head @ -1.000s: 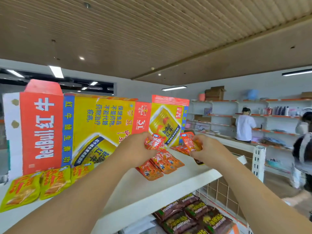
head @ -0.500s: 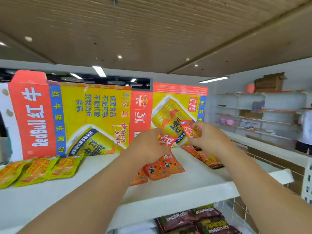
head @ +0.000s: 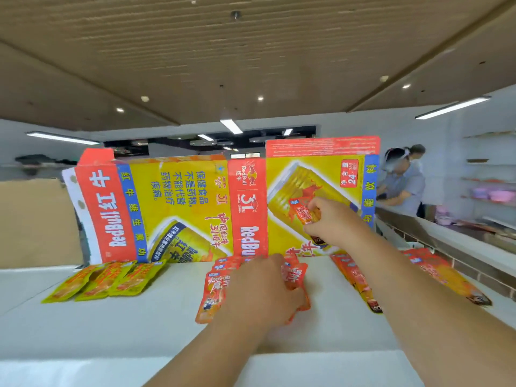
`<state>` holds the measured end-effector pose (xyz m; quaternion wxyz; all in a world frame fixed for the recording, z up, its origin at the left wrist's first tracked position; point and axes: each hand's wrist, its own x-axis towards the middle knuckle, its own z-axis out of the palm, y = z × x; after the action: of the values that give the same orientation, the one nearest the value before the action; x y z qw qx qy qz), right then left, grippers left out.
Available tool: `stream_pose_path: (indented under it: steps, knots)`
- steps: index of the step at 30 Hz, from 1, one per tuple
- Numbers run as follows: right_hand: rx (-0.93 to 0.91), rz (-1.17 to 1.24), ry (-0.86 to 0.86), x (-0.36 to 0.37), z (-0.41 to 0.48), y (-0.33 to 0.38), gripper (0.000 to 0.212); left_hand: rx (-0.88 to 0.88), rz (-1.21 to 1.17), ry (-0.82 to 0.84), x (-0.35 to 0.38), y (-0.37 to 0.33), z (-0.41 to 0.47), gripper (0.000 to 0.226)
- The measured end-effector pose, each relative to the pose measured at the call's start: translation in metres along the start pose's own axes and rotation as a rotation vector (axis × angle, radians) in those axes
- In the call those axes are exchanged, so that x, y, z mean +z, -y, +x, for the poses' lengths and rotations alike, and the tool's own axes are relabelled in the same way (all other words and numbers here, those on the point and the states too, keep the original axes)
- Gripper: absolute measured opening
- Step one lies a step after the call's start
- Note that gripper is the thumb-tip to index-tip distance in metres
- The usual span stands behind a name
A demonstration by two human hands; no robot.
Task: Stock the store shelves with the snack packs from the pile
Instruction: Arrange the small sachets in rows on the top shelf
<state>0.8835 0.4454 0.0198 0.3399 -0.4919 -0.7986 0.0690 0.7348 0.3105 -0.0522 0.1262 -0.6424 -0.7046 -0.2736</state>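
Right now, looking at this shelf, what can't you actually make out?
- Head view: the left hand covers the red packs, hiding their count and whether its fingers grip or only press them.
- Head view: the right hand pinches a raised pack and covers its lower part, so whether it holds one pack or several is unclear.
- Head view: the right forearm hides part of the orange packs.
- Head view: print on the yellow packs is blurred.

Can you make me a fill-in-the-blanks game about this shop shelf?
The raised pack is in the ____ hand. The middle packs under the left hand are ____. The leftmost packs are ____. The carton says Red____.
Missing words: right, red, yellow, Bull.
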Motion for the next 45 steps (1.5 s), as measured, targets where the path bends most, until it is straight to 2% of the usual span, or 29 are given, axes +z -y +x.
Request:
stream_pose_path:
  steps: [13,15,18,20,25,34,41,45]
  knots:
    - [0.037,0.136,0.041,0.008,-0.006,-0.029,0.046,-0.032,0.198,0.082,0.004,-0.017,0.007,0.056]
    - [0.033,0.135,0.044,0.008,-0.008,-0.029,0.047,0.008,0.189,0.013,0.002,-0.014,0.007,0.052]
    - [0.016,0.144,0.052,0.009,-0.009,-0.028,0.049,0.167,0.165,-0.051,-0.006,-0.004,0.002,0.053]
    - [0.011,0.15,0.062,0.01,-0.009,-0.027,0.048,0.246,0.199,-0.014,-0.008,0.007,-0.002,0.057]
    - [0.007,0.158,0.092,0.015,-0.009,-0.024,0.044,0.29,0.307,0.147,-0.004,0.014,-0.012,0.062]
    - [-0.004,0.158,0.121,0.018,-0.011,-0.022,0.05,0.297,0.311,0.201,0.003,0.009,-0.01,0.068]
    - [0.007,0.16,0.136,0.018,-0.012,-0.021,0.049,0.289,0.302,0.191,0.007,0.012,-0.01,0.043]
    - [0.013,0.161,0.136,0.017,-0.014,-0.02,0.048,0.213,0.269,0.152,0.003,0.011,-0.011,0.055]
